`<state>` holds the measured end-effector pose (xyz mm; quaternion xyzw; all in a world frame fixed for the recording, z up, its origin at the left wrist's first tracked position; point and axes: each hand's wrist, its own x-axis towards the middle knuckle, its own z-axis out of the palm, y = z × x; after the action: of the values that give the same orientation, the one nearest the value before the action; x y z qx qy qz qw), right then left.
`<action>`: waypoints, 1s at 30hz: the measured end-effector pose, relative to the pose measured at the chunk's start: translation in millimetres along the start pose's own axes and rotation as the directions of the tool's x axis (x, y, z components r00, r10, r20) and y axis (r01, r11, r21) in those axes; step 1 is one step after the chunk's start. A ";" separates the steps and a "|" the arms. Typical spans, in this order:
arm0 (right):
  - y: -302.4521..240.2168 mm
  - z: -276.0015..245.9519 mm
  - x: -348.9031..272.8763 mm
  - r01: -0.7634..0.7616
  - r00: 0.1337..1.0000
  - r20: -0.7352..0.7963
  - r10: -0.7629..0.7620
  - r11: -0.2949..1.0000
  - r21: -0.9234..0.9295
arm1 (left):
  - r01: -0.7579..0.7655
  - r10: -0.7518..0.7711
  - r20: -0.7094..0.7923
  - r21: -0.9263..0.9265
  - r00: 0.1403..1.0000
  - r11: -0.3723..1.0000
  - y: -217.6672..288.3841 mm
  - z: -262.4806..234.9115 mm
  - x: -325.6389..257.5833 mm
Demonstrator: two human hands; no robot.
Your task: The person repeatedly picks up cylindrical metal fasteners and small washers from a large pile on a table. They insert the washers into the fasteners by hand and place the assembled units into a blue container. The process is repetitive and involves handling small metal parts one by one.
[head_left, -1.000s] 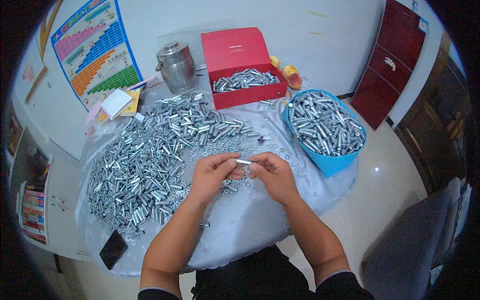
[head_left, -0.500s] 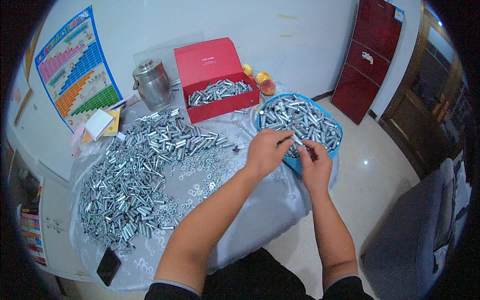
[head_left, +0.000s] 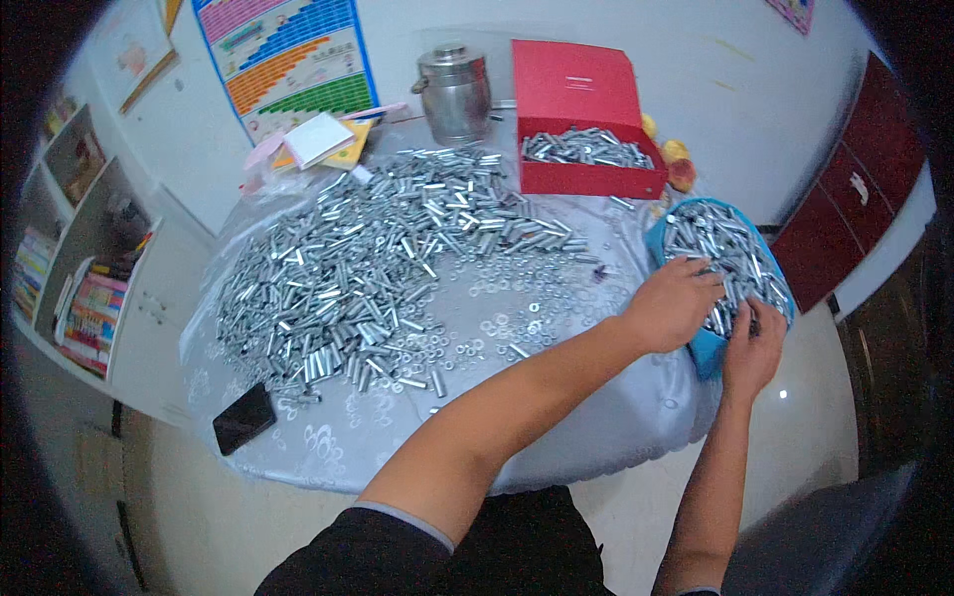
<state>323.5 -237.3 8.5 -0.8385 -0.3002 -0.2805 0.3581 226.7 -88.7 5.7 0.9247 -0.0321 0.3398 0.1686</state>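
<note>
Blue bin [head_left: 708, 360] sits at the table's [head_left: 616, 432] 3 o'clock, heaped with metal sleeves [head_left: 717, 238]. Left hand [head_left: 676, 306] at bin's 8, right hand [head_left: 752, 358] at its 5. Fingers of both bent over the heap; can't tell if either set grips a sleeve. Risks: bin looks near the edge, base support hidden, so a hard push toward 3 could tip it. High heap: raking could spill sleeves. Low left forearm could drag washers [head_left: 497, 323].
</note>
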 end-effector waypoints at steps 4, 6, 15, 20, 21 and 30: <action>-12.9 7.3 -5.4 0.049 0.986 -0.162 -0.045 0.999 0.023 | 0.124 -0.124 -0.023 -0.018 0.992 0.992 -14.1 -27.1 -29.9; -28.2 4.0 -7.2 0.049 0.969 -0.243 -0.040 0.998 0.033 | 0.187 -0.185 -0.097 0.005 0.978 0.982 -20.5 -39.8 -45.0; -165.1 49.9 -39.0 0.161 0.973 0.058 -0.225 0.832 0.530 | 0.678 -0.593 -0.354 0.199 0.723 0.708 -48.9 -182.3 -185.9; -218.0 98.9 -60.6 0.229 0.909 0.129 -0.395 0.735 0.638 | 0.764 -0.640 -0.421 0.400 0.644 0.506 -58.9 -228.0 -245.6; -227.6 109.4 -64.7 0.221 0.894 0.147 -0.423 0.701 0.678 | 0.759 -0.647 -0.406 0.434 0.646 0.485 -59.1 -230.8 -250.6; -298.0 175.1 -115.4 0.214 0.632 0.521 -0.574 0.775 0.594 | 0.739 -0.614 -0.414 0.410 0.673 0.534 -69.1 -222.0 -260.4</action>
<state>81.9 30.3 -44.5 -0.6743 -0.6505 0.0544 0.3452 -98.1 36.0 -22.7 0.8266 0.4475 0.3407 0.0187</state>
